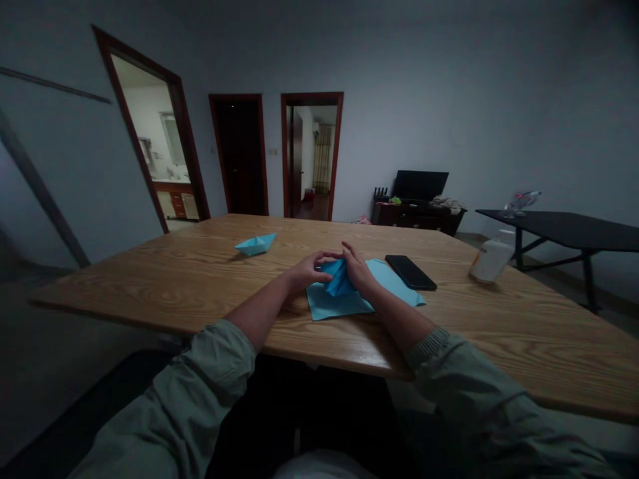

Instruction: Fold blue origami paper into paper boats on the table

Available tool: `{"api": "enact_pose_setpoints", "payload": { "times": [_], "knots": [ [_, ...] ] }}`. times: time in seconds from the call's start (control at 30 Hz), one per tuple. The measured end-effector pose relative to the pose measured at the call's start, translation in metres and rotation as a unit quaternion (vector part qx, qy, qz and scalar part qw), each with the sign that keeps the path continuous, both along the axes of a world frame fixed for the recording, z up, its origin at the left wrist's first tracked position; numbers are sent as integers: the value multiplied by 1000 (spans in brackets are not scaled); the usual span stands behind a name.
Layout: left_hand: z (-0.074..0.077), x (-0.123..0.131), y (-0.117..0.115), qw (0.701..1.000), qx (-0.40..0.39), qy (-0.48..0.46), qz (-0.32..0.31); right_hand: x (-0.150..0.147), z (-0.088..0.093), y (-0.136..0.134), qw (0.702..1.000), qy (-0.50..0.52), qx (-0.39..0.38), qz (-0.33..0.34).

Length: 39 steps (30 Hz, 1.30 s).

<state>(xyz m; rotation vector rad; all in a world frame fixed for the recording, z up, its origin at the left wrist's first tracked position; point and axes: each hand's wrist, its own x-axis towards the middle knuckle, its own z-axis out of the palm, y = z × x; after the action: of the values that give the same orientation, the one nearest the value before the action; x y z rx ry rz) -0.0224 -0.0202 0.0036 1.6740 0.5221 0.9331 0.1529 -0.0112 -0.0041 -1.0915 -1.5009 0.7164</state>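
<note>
A piece of folded blue paper (338,278) is held between my two hands, above a flat sheet of light blue paper (334,307) on the table. My left hand (310,269) grips its left side, thumb in front and fingers curved over the top. Against its right side presses my right hand (357,269), with the fingers fairly straight and pointing up. My palms hide part of the folds. To the left, a light blue paper boat (255,245) stands apart on the wood.
A black phone (410,272) lies right of the paper sheet. Farther right stands a white bottle (491,259) on the wooden table (200,279). Beyond are a black table (569,229), a low cabinet with a screen (421,185), and doorways in the far wall.
</note>
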Motion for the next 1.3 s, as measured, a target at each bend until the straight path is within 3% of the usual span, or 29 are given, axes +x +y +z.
{"api": "enact_pose_setpoints", "payload": {
  "times": [0.17, 0.3, 0.4, 0.47, 0.63, 0.77, 0.87, 1.03, 1.17, 1.3],
  "knots": [
    [-3, -6, 3, 996, 49, 64, -42, 4, -1, 2, 1000, 18, -21, 6],
    [-5, -3, -4, 967, 181, 172, 54, 3, -4, 5, 999, 26, -45, -3],
    [-3, 6, -12, 930, 287, 186, 134, 0, -4, 5, 1000, 8, -19, -17],
    [-1, 11, -15, 916, 311, 192, 167, -1, -2, 6, 1000, 8, -5, -10],
    [6, 6, -10, 915, 259, 123, 283, 3, 5, 1, 995, 83, -22, 42],
    [8, -1, 0, 915, 124, 37, 382, 2, 9, -11, 995, -16, 82, 62],
    [9, 2, 0, 915, 96, 31, 390, -5, 10, -18, 984, -117, 131, 42],
    [8, 19, -12, 896, 207, 61, 388, -8, 16, -19, 958, -196, 185, -97],
    [8, 24, -21, 881, 262, 95, 382, -6, 20, -19, 940, -220, 211, -151],
    [9, 26, -26, 877, 296, 107, 363, -7, 23, -21, 941, -200, 201, -186]
  ]
}}
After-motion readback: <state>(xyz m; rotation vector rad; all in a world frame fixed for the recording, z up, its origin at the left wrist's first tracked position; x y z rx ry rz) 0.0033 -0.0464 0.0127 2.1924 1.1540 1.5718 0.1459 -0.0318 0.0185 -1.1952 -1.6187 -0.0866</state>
